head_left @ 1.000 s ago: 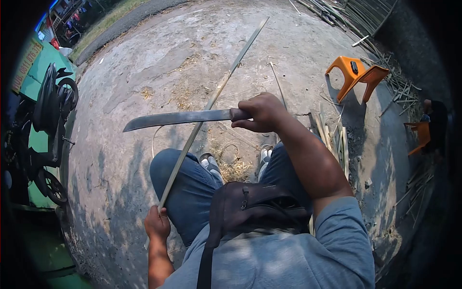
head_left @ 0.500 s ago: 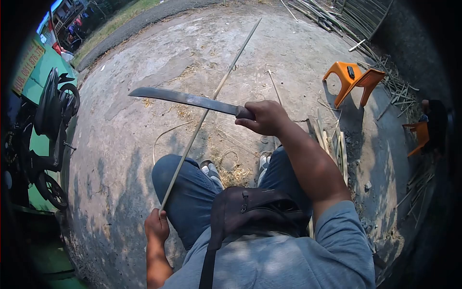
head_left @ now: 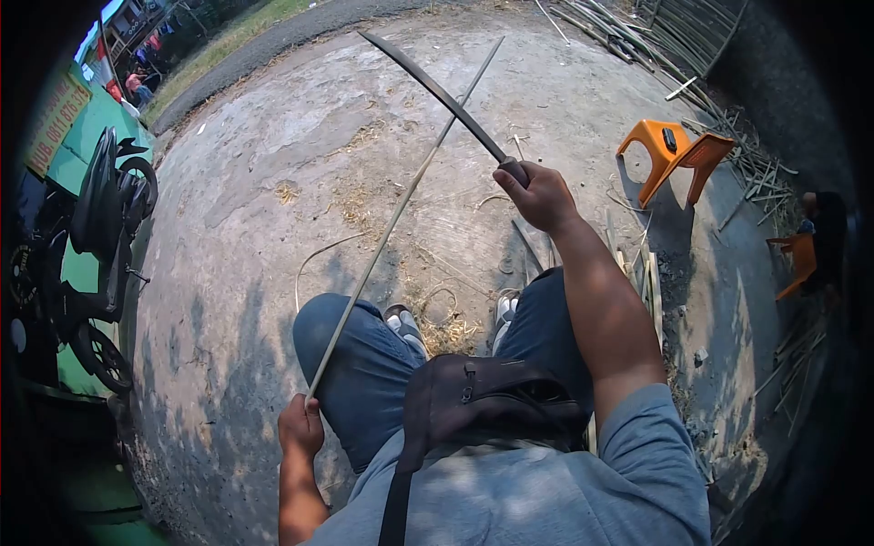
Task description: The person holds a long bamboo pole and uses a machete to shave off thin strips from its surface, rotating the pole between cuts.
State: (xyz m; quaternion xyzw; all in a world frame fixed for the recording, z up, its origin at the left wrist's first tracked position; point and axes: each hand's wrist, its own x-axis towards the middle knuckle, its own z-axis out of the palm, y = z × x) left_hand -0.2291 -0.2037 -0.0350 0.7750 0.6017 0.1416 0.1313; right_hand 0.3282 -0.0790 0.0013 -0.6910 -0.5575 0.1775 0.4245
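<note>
My right hand (head_left: 539, 196) is wrapped round the handle of a machete (head_left: 435, 89), whose long dark blade points up and to the left. The blade crosses over a long thin bamboo strip (head_left: 393, 221) in this view. Closed round the strip's near end is my left hand (head_left: 300, 424), low beside my left knee. From there the strip runs across my thigh and slants far out ahead to the right. Between my shoes, shavings (head_left: 451, 335) and a curled sliver lie on the ground.
An orange plastic chair (head_left: 696, 164) with a small black object on its seat stands at right. Split bamboo pieces (head_left: 654, 282) lie by my right leg, with more poles (head_left: 592, 32) at the far right. A motorcycle (head_left: 105, 241) is parked at left. A person (head_left: 824, 237) sits at far right.
My right hand has moved slightly up and right, swinging the machete's tip upward, away from me. My left hand and the bamboo strip have hardly shifted.
</note>
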